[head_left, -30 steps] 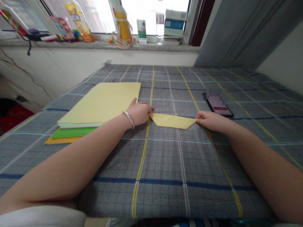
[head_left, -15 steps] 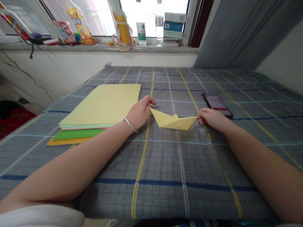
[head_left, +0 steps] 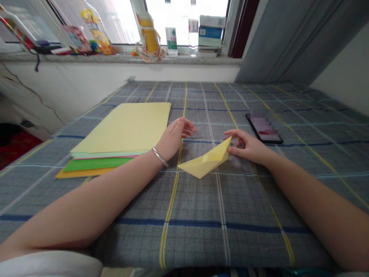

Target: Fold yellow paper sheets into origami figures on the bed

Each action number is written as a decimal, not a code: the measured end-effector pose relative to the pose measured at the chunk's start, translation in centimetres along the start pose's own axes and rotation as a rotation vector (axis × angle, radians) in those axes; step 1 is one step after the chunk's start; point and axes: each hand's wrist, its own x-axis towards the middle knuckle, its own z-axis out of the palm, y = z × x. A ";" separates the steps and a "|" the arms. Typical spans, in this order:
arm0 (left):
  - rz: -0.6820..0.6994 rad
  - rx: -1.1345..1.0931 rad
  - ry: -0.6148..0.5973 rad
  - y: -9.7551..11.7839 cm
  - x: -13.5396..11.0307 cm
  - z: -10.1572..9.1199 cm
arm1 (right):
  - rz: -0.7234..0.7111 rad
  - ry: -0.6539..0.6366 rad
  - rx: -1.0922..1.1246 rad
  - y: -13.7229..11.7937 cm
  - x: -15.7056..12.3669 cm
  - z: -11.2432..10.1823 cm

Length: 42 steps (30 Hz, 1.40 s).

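Note:
A folded yellow paper boat [head_left: 206, 159] sits at a slant on the checked cloth between my hands, its left tip toward me and its right tip pointing up. My right hand [head_left: 245, 145] is at that raised tip, thumb and fingers apart around it; the thumb seems to touch the paper's edge. To the left of the boat, apart from it, my left hand [head_left: 174, 136] is open with loosely bent fingers and nothing in them. A silver bangle [head_left: 160, 157] circles the left wrist.
A stack of coloured paper [head_left: 127, 127], yellow on top, lies beyond my left forearm. The phone [head_left: 263, 129] rests past my right hand. Bottles and boxes [head_left: 211, 32] line the windowsill [head_left: 115, 58] behind the cloth-covered surface [head_left: 190, 215].
The boat has swung round, its left end coming toward me and its right end rising. My left hand has turned and opened away from it; the right moved left and loosened its pinch.

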 end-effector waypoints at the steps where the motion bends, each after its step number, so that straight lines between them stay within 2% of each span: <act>1: -0.016 -0.006 -0.012 0.0 0.1 0.0 | -0.022 -0.020 -0.001 -0.2 0.0 0.1; 5: -0.047 0.003 -0.133 -0.2 0.2 0.2 | -0.026 -0.082 0.018 -0.3 0.1 0.3; 8: -0.109 -0.093 -0.228 -0.9 0.5 0.3 | 0.081 -0.101 0.101 -0.1 0.3 0.3; 11: -0.193 -0.239 -0.233 -1.6 0.9 0.0 | 0.162 -0.079 0.195 0.0 0.4 0.2; 13: -0.174 -0.220 -0.194 -1.8 1.0 -0.2 | 0.193 -0.006 0.203 0.0 0.5 0.2; 15: -0.049 -0.087 -0.088 -1.6 0.6 -0.2 | 0.230 0.089 0.218 0.1 0.6 0.2; 17: 0.179 0.145 -0.022 -1.1 -0.1 0.0 | 0.262 0.188 0.279 0.1 0.7 0.4; 19: 0.378 0.453 -0.096 -0.7 -1.0 0.6 | 0.277 0.250 0.371 0.0 0.9 0.5; 20: 0.436 0.574 -0.139 -0.5 -1.4 0.9 | 0.284 0.261 0.418 -0.1 0.9 0.6; 22: 0.505 0.704 -0.181 -0.4 -1.9 1.5 | 0.295 0.239 0.504 -0.3 0.9 0.8; 24: 0.518 0.744 -0.205 -0.7 -1.9 1.9 | 0.290 0.211 0.578 -0.5 0.9 1.0; 27: 0.512 0.632 -0.199 -1.6 -1.3 2.1 | 0.181 0.214 0.709 -0.8 0.8 1.4; 30: 0.518 0.338 -0.165 -2.4 -0.6 2.3 | 0.060 0.197 0.790 -1.1 0.7 1.9; 34: 0.425 -0.057 -0.126 -2.5 -0.7 3.2 | 0.007 0.058 0.763 -2.0 0.6 3.0; 37: 0.347 -0.229 -0.079 -2.1 -1.3 4.1 | -0.009 -0.016 0.770 -3.0 0.4 3.8; 42: 0.276 -0.369 -0.060 -1.3 -1.7 4.5 | -0.070 0.143 0.786 -3.9 0.3 4.2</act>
